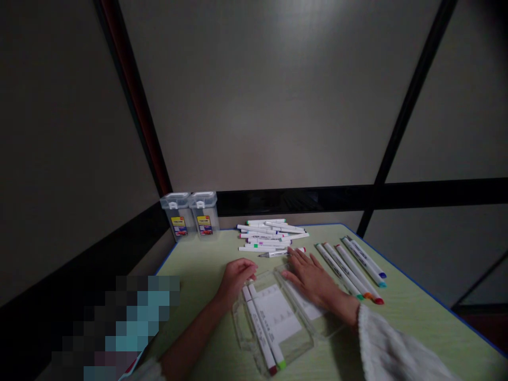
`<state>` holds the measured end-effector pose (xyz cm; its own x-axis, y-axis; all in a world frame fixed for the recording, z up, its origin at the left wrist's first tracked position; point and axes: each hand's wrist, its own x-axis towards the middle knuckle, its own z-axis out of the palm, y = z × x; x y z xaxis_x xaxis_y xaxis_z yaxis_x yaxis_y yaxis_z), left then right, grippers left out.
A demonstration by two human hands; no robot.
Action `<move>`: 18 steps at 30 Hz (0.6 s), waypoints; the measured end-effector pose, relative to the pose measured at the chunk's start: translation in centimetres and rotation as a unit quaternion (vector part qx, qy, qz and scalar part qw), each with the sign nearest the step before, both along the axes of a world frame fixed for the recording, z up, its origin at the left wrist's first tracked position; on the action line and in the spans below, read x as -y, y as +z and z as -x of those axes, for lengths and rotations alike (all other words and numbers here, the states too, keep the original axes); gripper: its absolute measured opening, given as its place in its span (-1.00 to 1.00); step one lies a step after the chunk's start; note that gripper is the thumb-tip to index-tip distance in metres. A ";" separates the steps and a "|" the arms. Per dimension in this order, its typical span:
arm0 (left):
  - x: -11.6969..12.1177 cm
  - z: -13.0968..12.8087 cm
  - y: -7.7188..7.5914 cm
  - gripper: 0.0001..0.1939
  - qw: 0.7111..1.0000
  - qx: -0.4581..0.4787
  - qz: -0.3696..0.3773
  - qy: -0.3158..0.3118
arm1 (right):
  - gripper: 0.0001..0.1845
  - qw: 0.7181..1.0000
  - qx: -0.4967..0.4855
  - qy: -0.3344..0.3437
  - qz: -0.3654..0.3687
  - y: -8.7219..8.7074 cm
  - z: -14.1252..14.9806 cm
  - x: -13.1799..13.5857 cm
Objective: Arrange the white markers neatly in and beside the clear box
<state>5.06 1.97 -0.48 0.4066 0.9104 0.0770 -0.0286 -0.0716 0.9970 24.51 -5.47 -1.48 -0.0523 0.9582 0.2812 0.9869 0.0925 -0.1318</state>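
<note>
A clear plastic marker case (293, 344) lies open on the green table in front of me, with two white markers (265, 330) lying along its left side. My left hand (236, 276) rests curled at the case's far left corner, fingers bent onto its rim. My right hand (313, 278) lies flat with fingers stretched out over the case's far right part, fingertips close to a loose marker (275, 254). Beyond it sits a pile of white markers (270, 235).
Several markers (351, 270) lie in a row to the right of my right hand. Two clear lidded boxes (191, 214) stand at the table's far left corner. The green table (416, 317) has a blue edge; grey panels wall it in.
</note>
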 end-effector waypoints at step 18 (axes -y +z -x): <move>0.0 0.0 -0.1 -0.85 1.000 0.010 0.002 -0.007 | -0.54 0.999 -0.019 0.035 -0.003 0.4 -0.2 -0.5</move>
